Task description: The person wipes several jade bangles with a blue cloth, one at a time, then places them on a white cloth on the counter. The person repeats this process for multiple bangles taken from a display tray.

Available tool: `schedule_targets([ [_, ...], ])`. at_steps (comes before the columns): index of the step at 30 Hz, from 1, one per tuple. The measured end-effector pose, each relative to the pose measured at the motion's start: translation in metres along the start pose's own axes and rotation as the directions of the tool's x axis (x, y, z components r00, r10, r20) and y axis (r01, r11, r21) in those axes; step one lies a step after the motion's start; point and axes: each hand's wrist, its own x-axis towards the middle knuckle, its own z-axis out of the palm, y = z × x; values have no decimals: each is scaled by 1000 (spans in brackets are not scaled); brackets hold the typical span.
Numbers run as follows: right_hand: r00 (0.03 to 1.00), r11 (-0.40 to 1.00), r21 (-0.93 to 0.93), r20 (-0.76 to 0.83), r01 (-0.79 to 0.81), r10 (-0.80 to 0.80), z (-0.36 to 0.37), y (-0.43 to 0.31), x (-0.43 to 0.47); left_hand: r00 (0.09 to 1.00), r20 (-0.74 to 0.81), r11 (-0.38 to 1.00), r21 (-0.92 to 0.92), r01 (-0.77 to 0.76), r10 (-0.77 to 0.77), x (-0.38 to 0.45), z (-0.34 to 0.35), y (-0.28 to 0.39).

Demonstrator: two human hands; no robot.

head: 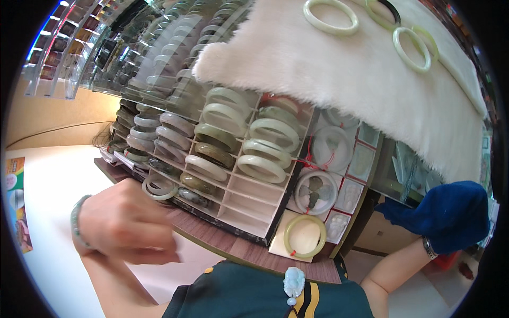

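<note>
My left hand [125,222] is blurred and curled at the left front of a tray [248,204] of stone bangles. Its palm side is hidden. Just beyond its knuckles, pale bangles [160,187] lean at the tray's corner; whether the fingers touch them I cannot tell. A green beaded bracelet [75,220] circles the left wrist. On the right, a dark blue cloth [457,216] covers my right hand, bunched around it beside the glass counter. A metal watch [429,248] shows below the cloth. Green, white, brown and grey bangles stand in rows in the tray.
White fur cloth [338,63] drapes over the glass counter, with several pale green bangles [331,16] on it. Right of the tray lie boxed carvings [338,226] and a yellow-green bangle [304,236] on a wooden ledge [238,248]. Clear display racks [59,51] stand far left.
</note>
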Motion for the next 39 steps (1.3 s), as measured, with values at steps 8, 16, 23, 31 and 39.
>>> schedule_targets([
  [8,998,999,-12,48,-30,30,-3,-3,0,778,458,889,67,453,-431,-32,36,27],
  [16,992,997,-33,103,-75,78,-8,-2,6,975,-196,932,322,169,-109,45,41,-14],
  [23,989,992,-30,87,-120,122,-3,11,3,985,-83,863,474,175,-153,64,67,-44],
  [31,825,964,-215,-565,-158,9,26,52,7,983,-174,891,433,135,-64,73,66,-47],
  [39,782,963,-95,-606,-250,144,54,64,31,955,264,982,-92,162,-133,56,23,9],
])
